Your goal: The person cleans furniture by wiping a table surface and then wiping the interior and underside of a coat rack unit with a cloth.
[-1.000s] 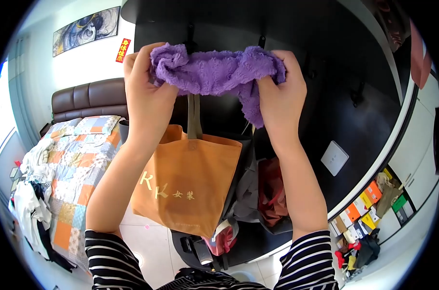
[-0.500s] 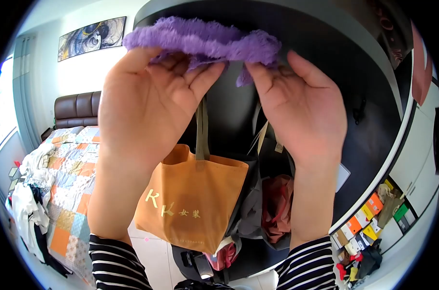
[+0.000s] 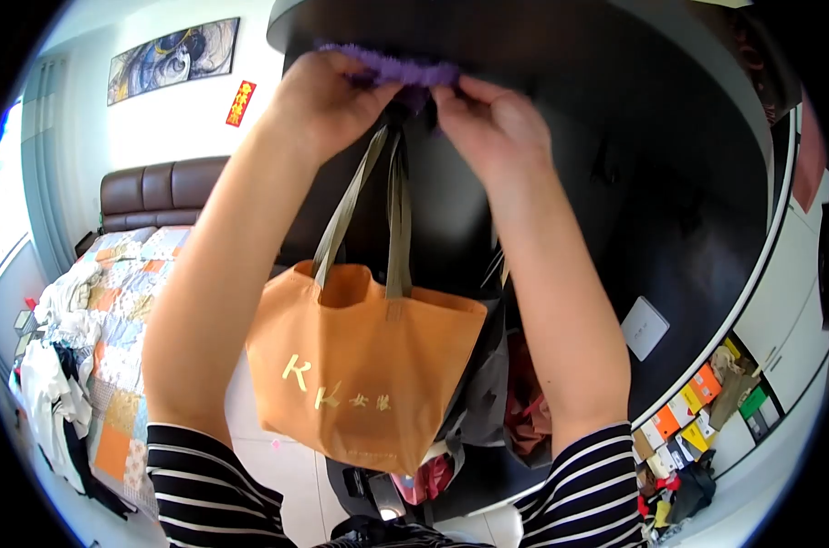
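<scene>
A fluffy purple fabric piece (image 3: 398, 69) stretches between my hands at the top of the view, against the dark cabinet-like surface (image 3: 652, 183). My left hand (image 3: 323, 102) pinches its left end, and the fingers of my right hand (image 3: 498, 121) are closed on its right end. Just below hangs an orange tote bag (image 3: 369, 356) with gold lettering, its olive straps (image 3: 399, 219) running up to a point beneath the fabric. What the straps hang from is mostly hidden. Behind the tote is a grey bag (image 3: 480, 393).
Reddish fabric (image 3: 529, 402) shows beside the grey bag. A white card-like object (image 3: 645, 328) is on the dark surface at right. To the left stands a bed (image 3: 122, 365) with a patchwork cover and clothes. Colourful boxes (image 3: 688, 411) fill a low shelf at right.
Both hands have moved farther away and up toward the dark surface with the purple fabric, coming closer together. More of the tote's straps and the white object is now visible.
</scene>
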A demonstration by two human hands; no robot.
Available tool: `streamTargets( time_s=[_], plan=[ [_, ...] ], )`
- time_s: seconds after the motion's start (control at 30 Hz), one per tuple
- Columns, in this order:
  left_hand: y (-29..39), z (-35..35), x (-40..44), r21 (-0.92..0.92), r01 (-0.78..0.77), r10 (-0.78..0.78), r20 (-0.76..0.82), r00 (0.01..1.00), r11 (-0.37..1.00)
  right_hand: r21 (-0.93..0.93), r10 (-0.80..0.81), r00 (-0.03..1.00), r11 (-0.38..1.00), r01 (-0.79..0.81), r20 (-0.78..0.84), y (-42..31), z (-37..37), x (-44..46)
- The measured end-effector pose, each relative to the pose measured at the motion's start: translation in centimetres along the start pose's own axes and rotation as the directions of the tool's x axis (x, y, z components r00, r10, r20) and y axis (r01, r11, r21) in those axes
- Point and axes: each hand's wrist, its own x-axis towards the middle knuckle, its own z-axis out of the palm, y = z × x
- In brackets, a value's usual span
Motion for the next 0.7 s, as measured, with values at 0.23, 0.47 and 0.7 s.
streamTargets(
  time_s=[0.23, 0.47, 0.7],
  plan=[
    [3.8, 0.4, -9.7, -0.046, 0.093, -0.041, 0.651, 0.758, 0.995, 0.094, 0.377, 0.833, 0.889, -0.448, 0.404, -2.4, 2.2, -8.9],
    [6.6, 0.8, -9.4, 0.071, 0.146, -0.158, 0.619, 0.769, 0.987, -0.004, 0.371, 0.859, 0.919, -0.395, 0.352, 0.1, 3.8, -9.8],
    [6.3, -2.8, -2.5, 0.081, -0.232, 0.23, 0.041, 0.972, 0.969, 0.017, 0.2, 0.965, 0.978, -0.206, 0.168, 5.8, 1.3, 0.8]
  ],
)
